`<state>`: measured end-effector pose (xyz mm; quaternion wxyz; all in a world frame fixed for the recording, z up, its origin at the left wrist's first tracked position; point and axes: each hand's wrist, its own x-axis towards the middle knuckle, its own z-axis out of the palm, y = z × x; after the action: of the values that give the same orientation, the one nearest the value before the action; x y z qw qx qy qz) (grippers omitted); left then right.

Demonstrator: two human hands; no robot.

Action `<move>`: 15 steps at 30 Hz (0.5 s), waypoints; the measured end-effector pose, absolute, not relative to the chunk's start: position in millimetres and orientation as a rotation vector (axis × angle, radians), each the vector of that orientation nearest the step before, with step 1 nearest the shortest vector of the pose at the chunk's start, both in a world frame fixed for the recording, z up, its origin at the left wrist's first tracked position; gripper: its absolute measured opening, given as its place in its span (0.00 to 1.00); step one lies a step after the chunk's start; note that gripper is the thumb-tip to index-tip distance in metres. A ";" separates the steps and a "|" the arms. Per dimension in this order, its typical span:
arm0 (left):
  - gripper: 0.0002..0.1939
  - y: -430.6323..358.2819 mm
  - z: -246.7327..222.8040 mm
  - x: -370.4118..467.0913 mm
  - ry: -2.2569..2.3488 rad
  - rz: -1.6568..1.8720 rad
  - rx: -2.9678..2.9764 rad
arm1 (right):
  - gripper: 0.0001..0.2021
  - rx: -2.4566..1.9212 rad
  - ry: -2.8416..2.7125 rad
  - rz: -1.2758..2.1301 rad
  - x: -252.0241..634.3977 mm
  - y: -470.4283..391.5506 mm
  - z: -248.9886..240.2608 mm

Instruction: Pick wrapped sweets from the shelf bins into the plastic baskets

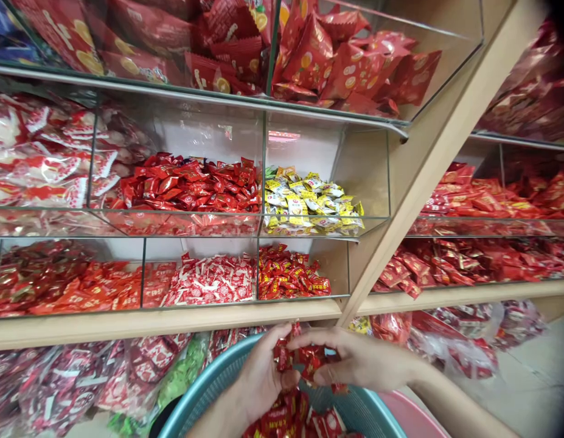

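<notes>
A blue plastic basket [204, 380] stands at the bottom centre, holding red-wrapped candies [282, 417], some with yellow print. Over its far side, my left hand [263, 371] is curled around a few red candies. Facing it from the right, my right hand [355, 359] bends its fingers over more red candies [313, 359]. Both hands almost meet at the fingertips, above the candies in the basket. Straight ahead, the nearest shelf compartment has red candies with yellow print [291, 274].
Shelves with clear dividers hold red, white and yellow wrapped candies [309, 201]. A wooden shelf edge [172, 322] runs just beyond the basket, with a slanting wooden post [428, 158] at right. Bagged candies [72, 383] lie below. A pink container [414, 413] sits beside the basket.
</notes>
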<state>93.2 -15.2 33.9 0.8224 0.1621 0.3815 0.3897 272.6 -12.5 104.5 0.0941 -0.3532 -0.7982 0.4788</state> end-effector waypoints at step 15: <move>0.14 -21.1 24.7 96.3 0.773 0.944 0.186 | 0.29 -1.066 -2.152 1.395 280.8 -41.0 91.5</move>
<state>96.3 -21.1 24.7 0.8155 0.0871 0.3625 0.4426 280.8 -41.0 91.5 0.1813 -0.3775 -0.7620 0.4939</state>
